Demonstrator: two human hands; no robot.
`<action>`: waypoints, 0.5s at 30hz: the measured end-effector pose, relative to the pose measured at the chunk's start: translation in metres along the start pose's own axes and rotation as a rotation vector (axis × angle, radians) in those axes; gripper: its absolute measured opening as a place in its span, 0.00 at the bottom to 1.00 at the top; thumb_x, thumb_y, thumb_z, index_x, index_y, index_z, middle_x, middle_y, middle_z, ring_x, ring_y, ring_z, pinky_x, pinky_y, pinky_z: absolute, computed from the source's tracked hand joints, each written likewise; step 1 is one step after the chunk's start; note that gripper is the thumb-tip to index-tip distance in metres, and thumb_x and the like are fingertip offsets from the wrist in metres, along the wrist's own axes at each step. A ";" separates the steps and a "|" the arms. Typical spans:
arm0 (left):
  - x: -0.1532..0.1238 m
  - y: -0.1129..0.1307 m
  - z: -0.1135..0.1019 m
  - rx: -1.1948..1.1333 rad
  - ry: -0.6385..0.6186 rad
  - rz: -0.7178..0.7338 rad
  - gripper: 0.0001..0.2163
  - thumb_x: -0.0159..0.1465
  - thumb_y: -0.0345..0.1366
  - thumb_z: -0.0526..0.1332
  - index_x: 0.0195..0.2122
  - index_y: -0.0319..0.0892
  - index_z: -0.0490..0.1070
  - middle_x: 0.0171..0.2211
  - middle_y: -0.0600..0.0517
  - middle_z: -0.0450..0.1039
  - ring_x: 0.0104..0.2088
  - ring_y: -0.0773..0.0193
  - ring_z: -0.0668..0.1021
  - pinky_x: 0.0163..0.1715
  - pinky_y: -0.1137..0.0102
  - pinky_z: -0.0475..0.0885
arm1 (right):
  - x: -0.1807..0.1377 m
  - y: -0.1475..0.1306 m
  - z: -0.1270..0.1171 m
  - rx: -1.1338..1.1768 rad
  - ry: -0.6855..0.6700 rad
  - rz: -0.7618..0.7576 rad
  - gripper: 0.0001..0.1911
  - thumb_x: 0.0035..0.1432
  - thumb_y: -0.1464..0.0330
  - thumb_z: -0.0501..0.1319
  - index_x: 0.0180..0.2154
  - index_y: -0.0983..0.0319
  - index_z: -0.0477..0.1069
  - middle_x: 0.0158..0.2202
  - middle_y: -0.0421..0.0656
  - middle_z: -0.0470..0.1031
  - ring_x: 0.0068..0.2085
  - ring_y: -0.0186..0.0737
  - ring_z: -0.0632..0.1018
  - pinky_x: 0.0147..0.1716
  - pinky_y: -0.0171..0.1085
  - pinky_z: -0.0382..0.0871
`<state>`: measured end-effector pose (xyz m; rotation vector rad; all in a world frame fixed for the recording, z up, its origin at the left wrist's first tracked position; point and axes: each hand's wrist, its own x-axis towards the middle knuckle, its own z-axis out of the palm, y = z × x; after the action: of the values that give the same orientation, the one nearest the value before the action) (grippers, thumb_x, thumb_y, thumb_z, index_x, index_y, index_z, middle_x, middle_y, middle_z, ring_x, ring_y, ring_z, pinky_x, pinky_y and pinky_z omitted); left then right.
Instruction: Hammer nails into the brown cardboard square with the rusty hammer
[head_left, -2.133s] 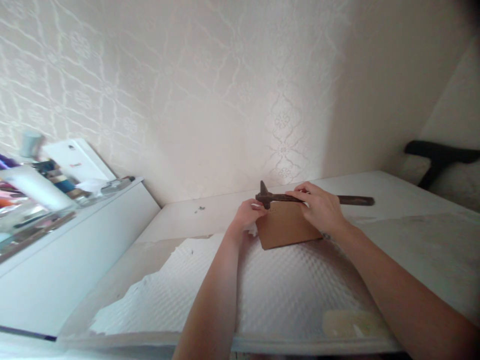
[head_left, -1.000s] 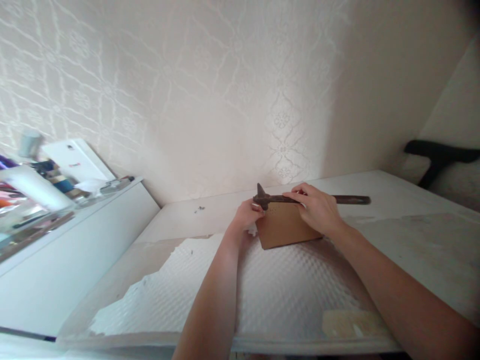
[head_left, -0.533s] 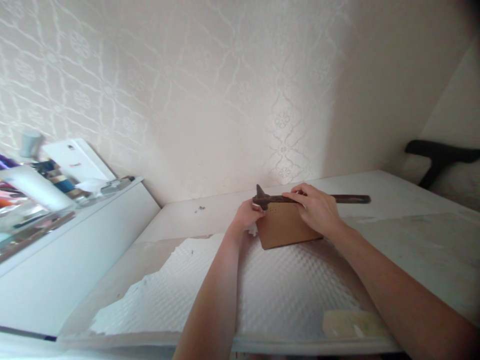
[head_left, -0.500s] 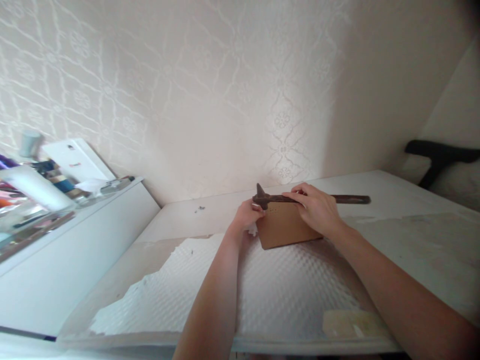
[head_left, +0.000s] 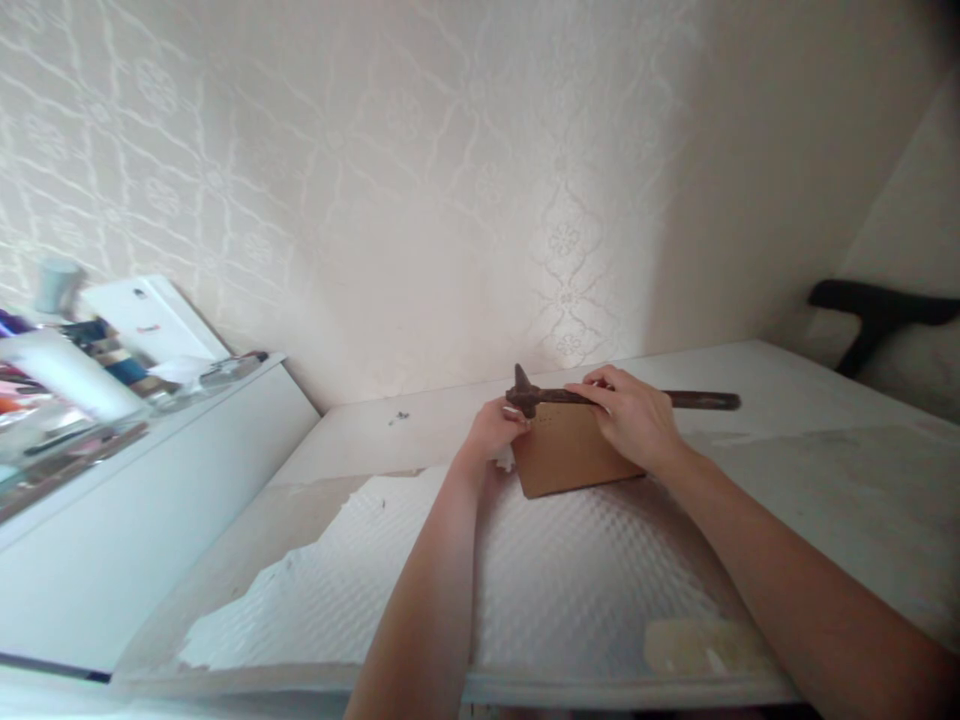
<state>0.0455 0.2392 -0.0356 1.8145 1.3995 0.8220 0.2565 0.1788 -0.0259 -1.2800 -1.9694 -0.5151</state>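
Observation:
My right hand (head_left: 636,418) is wrapped round the shaft of a dark, worn hammer (head_left: 701,400), which lies level above a brown board (head_left: 574,460). The hammer's head, with a pointed upper end, is at the board's far left corner. Beside that head my left hand (head_left: 495,428) is closed at the board's left edge, its fingertips bent in and partly hidden by the hammer. What it pinches there is too small to make out. A few tiny dark marks dot the board's far edge. Under the board is white quilted padding (head_left: 585,570).
Small dark bits (head_left: 400,417) lie on the white tabletop (head_left: 349,440) at the back left. A white cabinet (head_left: 172,510) on the left carries a white box (head_left: 161,320) and blurred clutter. Patterned wallpaper rises behind; a black armrest-like part (head_left: 870,305) stands at right.

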 end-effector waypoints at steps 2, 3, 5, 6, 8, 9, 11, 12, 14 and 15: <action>0.000 0.000 0.000 -0.010 -0.005 -0.001 0.10 0.49 0.23 0.63 0.33 0.37 0.73 0.28 0.51 0.76 0.31 0.63 0.77 0.32 0.71 0.70 | 0.000 0.000 0.000 -0.003 -0.008 -0.002 0.20 0.56 0.80 0.55 0.45 0.55 0.76 0.41 0.40 0.74 0.39 0.36 0.74 0.31 0.34 0.63; 0.000 0.000 0.000 -0.016 -0.009 0.002 0.10 0.50 0.24 0.63 0.34 0.37 0.73 0.28 0.51 0.76 0.31 0.63 0.77 0.32 0.71 0.70 | 0.000 0.000 0.000 -0.004 -0.010 -0.002 0.20 0.56 0.80 0.55 0.45 0.55 0.76 0.41 0.40 0.74 0.39 0.36 0.74 0.31 0.34 0.63; 0.000 0.000 0.000 -0.013 -0.006 0.006 0.09 0.50 0.24 0.64 0.33 0.37 0.73 0.27 0.51 0.76 0.30 0.63 0.77 0.32 0.72 0.70 | 0.000 -0.001 -0.001 -0.008 -0.007 0.005 0.20 0.56 0.80 0.55 0.45 0.55 0.76 0.42 0.40 0.74 0.39 0.36 0.74 0.31 0.33 0.63; 0.000 0.000 0.000 -0.006 -0.004 0.006 0.09 0.50 0.25 0.64 0.33 0.37 0.73 0.28 0.51 0.76 0.30 0.63 0.77 0.32 0.72 0.70 | 0.000 -0.001 -0.001 -0.009 -0.008 0.008 0.20 0.56 0.80 0.55 0.45 0.55 0.76 0.42 0.40 0.74 0.39 0.37 0.74 0.31 0.33 0.63; 0.000 0.000 -0.001 0.007 -0.003 0.005 0.09 0.50 0.25 0.64 0.34 0.37 0.73 0.28 0.51 0.76 0.31 0.63 0.77 0.33 0.71 0.70 | 0.000 -0.002 -0.001 -0.011 -0.015 0.010 0.21 0.56 0.80 0.55 0.45 0.55 0.76 0.42 0.41 0.74 0.39 0.37 0.74 0.31 0.33 0.63; 0.000 0.000 -0.001 0.010 -0.004 0.006 0.10 0.50 0.25 0.64 0.34 0.37 0.73 0.28 0.50 0.76 0.31 0.63 0.77 0.34 0.71 0.70 | 0.000 -0.002 -0.001 -0.011 -0.018 0.009 0.21 0.55 0.80 0.55 0.45 0.55 0.76 0.42 0.41 0.74 0.39 0.37 0.74 0.32 0.33 0.63; 0.000 0.000 -0.001 0.011 -0.004 0.008 0.09 0.50 0.25 0.64 0.34 0.37 0.73 0.29 0.50 0.76 0.32 0.63 0.77 0.34 0.71 0.70 | 0.001 -0.002 -0.001 -0.009 -0.012 0.008 0.21 0.55 0.80 0.55 0.45 0.55 0.76 0.42 0.41 0.74 0.40 0.37 0.73 0.32 0.33 0.64; 0.000 -0.001 0.000 0.010 -0.002 0.005 0.09 0.50 0.25 0.64 0.34 0.37 0.73 0.28 0.50 0.76 0.32 0.63 0.77 0.34 0.71 0.70 | 0.001 -0.002 -0.002 -0.007 -0.007 0.010 0.21 0.55 0.80 0.55 0.45 0.55 0.76 0.42 0.41 0.74 0.40 0.37 0.73 0.32 0.33 0.64; 0.001 -0.002 0.000 -0.001 -0.007 0.003 0.09 0.50 0.25 0.64 0.34 0.37 0.73 0.28 0.50 0.76 0.31 0.63 0.77 0.33 0.71 0.70 | 0.001 -0.002 -0.002 -0.002 -0.011 0.009 0.22 0.55 0.80 0.55 0.45 0.55 0.76 0.42 0.41 0.74 0.40 0.37 0.74 0.32 0.34 0.64; 0.001 -0.003 0.000 -0.010 -0.011 0.005 0.10 0.50 0.25 0.64 0.35 0.37 0.73 0.28 0.50 0.76 0.31 0.63 0.77 0.33 0.71 0.70 | 0.001 -0.002 -0.002 -0.001 -0.018 0.008 0.22 0.55 0.80 0.55 0.45 0.55 0.76 0.42 0.41 0.74 0.40 0.37 0.74 0.32 0.34 0.64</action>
<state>0.0443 0.2408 -0.0376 1.8133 1.3820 0.8188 0.2549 0.1770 -0.0243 -1.2970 -1.9784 -0.5015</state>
